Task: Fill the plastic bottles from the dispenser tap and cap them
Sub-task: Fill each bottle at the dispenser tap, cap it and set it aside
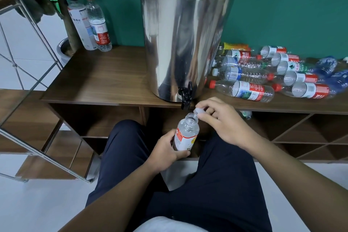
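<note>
bottle (186, 134) in left hand (165, 151), cap (199, 111) in right hand (220, 120)

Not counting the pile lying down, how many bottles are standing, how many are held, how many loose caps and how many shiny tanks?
Standing bottles: 2 (black-capped bottle, red-capped bottle)
Held bottle: 1, in the left hand
Loose cap: 1, pinched by the right hand
Shiny tank: 1
Total: 5

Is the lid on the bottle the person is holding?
No, it is off. The bottle in the left hand has a bare open mouth, and the right hand pinches the cap beside it.
</note>
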Tool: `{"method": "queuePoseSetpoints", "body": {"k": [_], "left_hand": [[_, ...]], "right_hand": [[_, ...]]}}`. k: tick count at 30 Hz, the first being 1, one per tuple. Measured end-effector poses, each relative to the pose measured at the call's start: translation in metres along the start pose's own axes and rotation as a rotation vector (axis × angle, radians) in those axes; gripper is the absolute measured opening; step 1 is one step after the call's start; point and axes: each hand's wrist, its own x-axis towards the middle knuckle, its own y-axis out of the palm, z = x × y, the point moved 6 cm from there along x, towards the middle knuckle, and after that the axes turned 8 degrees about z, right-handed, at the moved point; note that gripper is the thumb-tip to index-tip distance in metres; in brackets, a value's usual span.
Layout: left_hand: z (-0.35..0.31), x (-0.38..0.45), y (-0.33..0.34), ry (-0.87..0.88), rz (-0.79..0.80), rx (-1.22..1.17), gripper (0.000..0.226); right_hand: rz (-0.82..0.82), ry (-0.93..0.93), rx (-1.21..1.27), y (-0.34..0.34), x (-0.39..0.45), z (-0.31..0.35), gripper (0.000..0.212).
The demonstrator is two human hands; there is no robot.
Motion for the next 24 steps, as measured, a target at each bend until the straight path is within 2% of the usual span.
{"method": "queuePoseSetpoints", "body": {"k": [5, 10, 14, 20, 24], "left_hand": [[-0.009, -0.007, 0.006, 0.019, 0.042, -0.029, 0.065], [-0.024, -0.016, 0.001, 0.037, 0.058, -0.018, 0.065], [-0.042, -0.025, -0.011, 0.072, 0.090, -0.004, 0.064], [-0.072, -0.047, -0.038, 0.143, 0.149, 0.020, 0.051], [-0.088, -0.062, -0.061, 0.187, 0.095, 0.029, 0.052]], "right_hand": [[0.074, -0.067, -0.038, 0.006, -0.017, 0.022, 0.018], [0.231, -0.136, -0.236, -0.009, -0.021, 0.048, 0.030], [0.361, -0.273, -0.371, -0.024, -0.022, 0.084, 0.031], [0.428, -0.422, -0.518, -0.033, -0.015, 0.136, 0.022], [0.371, -0.423, -0.554, -0.034, 0.001, 0.165, 0.018]]}}
